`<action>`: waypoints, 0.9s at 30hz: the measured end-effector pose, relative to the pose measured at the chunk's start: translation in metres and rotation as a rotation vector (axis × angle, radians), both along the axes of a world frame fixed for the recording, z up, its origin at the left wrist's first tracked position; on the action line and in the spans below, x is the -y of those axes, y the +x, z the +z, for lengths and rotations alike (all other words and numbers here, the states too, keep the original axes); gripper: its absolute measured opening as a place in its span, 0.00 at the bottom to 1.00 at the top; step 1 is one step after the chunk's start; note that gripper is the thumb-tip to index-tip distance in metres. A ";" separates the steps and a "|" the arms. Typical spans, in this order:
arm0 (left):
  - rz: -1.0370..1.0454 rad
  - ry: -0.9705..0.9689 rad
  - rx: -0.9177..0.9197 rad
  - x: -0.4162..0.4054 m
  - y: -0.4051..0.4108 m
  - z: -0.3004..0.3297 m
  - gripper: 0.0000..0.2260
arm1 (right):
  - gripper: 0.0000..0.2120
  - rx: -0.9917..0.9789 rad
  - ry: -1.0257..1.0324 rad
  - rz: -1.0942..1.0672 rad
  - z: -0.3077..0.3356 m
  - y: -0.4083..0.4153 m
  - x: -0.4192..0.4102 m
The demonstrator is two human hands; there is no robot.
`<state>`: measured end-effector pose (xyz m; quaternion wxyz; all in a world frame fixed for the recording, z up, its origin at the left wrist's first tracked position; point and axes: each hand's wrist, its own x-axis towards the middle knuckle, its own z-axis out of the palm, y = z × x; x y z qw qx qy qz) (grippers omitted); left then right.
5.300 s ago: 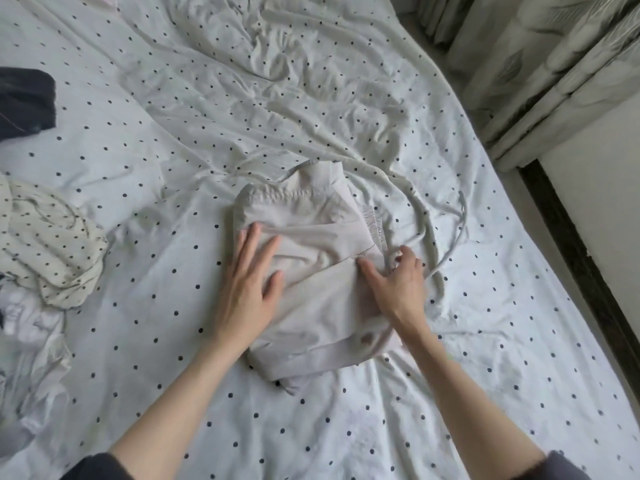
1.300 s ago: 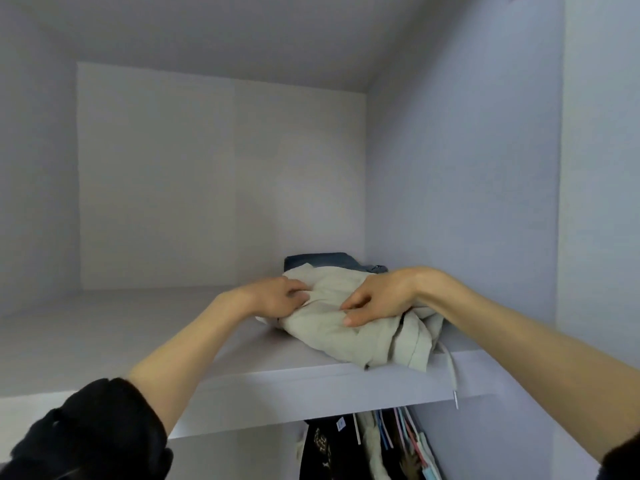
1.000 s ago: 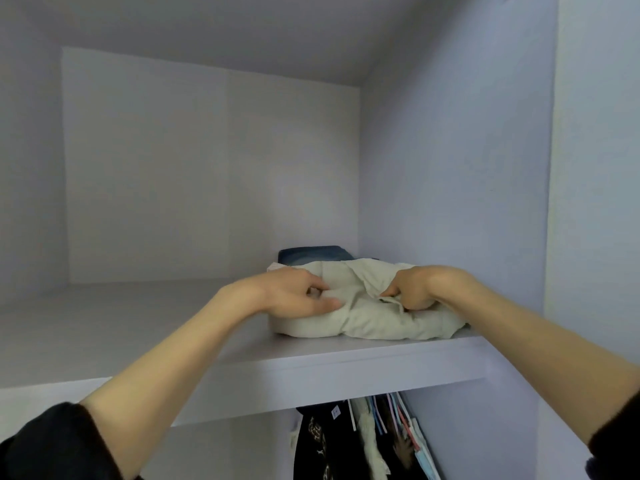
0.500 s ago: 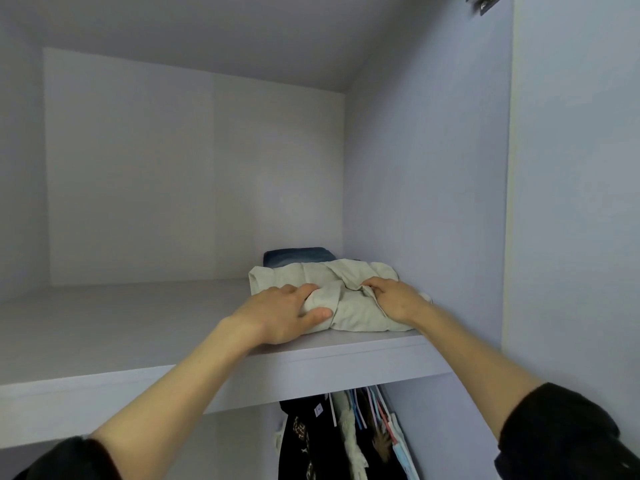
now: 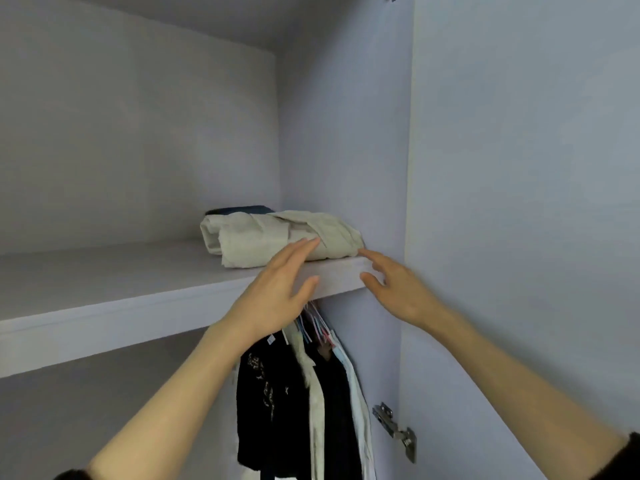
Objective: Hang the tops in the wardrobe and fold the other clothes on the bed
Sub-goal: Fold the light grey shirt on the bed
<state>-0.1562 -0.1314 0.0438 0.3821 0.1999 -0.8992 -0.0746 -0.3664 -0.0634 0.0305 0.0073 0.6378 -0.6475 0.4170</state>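
Count on the upper shelf (image 5: 145, 299) of the wardrobe (image 5: 346, 133): two folded items. One is the beige folded garment (image 5: 277, 237), lying at the right end of the shelf near its front edge and close to the side wall. The other is a dark blue folded piece (image 5: 239, 210), only a sliver visible, behind and partly under the beige one.

Hands: two, both mine, both bare, dark sleeve cuffs just showing at the bottom corners. My left hand (image 5: 277, 292) is raised in front of the shelf edge, fingers straight and together, thumb out, holding nothing; the fingertips overlap the beige garment in view, but I cannot tell if they touch it. My right hand (image 5: 398, 289) is spread with fingers apart, holding nothing, in front of the right end of the shelf edge, just below the garment's right corner.

Below the shelf: a bunch of hanging clothes (image 5: 298, 393), one black with a pale print, others white and pale blue; I cannot count them exactly. One metal door hinge (image 5: 394, 429) lower right.

Change from half a second ago: both hands were then pressing on the beige garment; now they are off it and drawn back toward me. The garment stays where it was put.
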 end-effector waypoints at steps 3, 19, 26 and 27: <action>-0.086 0.051 0.046 -0.031 0.003 -0.028 0.24 | 0.21 0.121 0.016 -0.031 -0.020 0.016 -0.057; -0.807 0.343 0.148 -0.326 -0.119 -0.135 0.16 | 0.13 0.383 0.218 -0.749 -0.129 0.006 -0.496; -1.143 0.479 0.261 -0.533 -0.204 -0.165 0.15 | 0.13 0.553 0.175 -1.105 -0.155 0.023 -0.717; -1.177 0.493 0.274 -0.561 -0.212 -0.172 0.15 | 0.12 0.567 0.177 -1.139 -0.160 0.025 -0.742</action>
